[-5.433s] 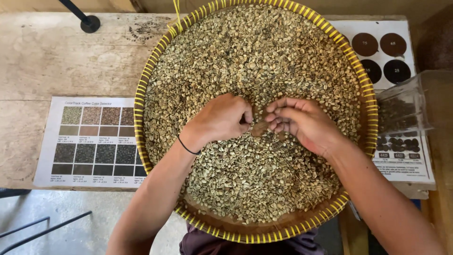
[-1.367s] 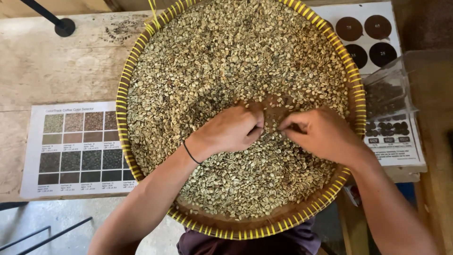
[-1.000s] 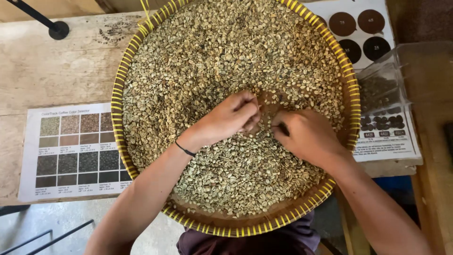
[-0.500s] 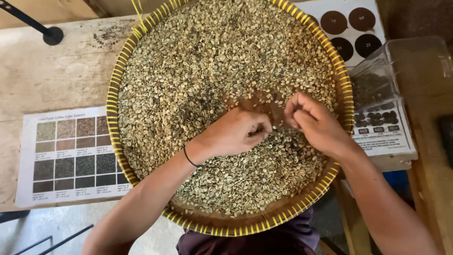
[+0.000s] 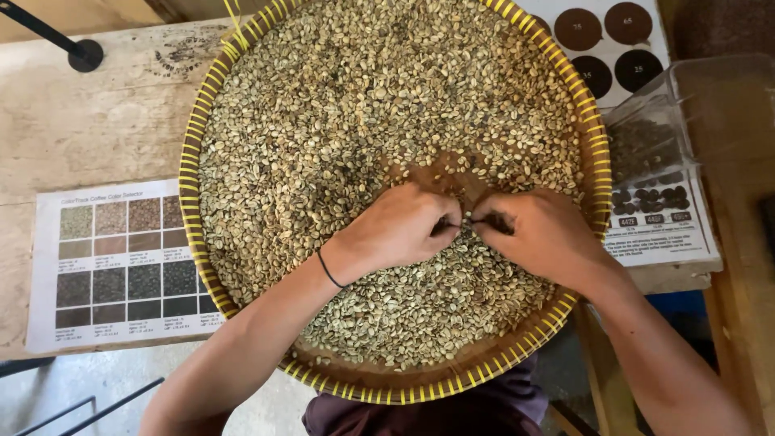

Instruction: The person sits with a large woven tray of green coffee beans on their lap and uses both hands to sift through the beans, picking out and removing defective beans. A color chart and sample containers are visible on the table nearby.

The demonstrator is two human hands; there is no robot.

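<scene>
In the middle of the scene, one round woven tray (image 5: 211,89) with a yellow-striped rim, sitting on a pale worn wooden table (image 5: 97,121); tray filled with a heap of small pale greenish beans (image 5: 363,105), too many to count, matte, oval, loosely spread; a bare brown patch of tray base shows at the near rim and a small one just far of the hands. Two hands in the tray, near-centre, both resting on the beans: left hand (image 5: 400,226) with fingers curled inward, tips pinched toward the right hand; right hand (image 5: 541,234) likewise curled, fingertips drawn together. The two sets of fingertips almost meet, whether a bean is held between them cannot be told, too small. One thin dark band (image 5: 327,269) around the left wrist. Left of the tray, one flat printed chart (image 5: 121,258) with a grid of sixteen bean-colour swatches, four rows of four, light at far to dark at near. Right far side, one printed sheet (image 5: 646,48) with four dark brown discs, partly under the tray. One clear plastic box (image 5: 686,105) at right, thin-walled, with dark beans seen through it. One black stand base (image 5: 83,55) at far left corner. Grey floor below the near table edge
</scene>
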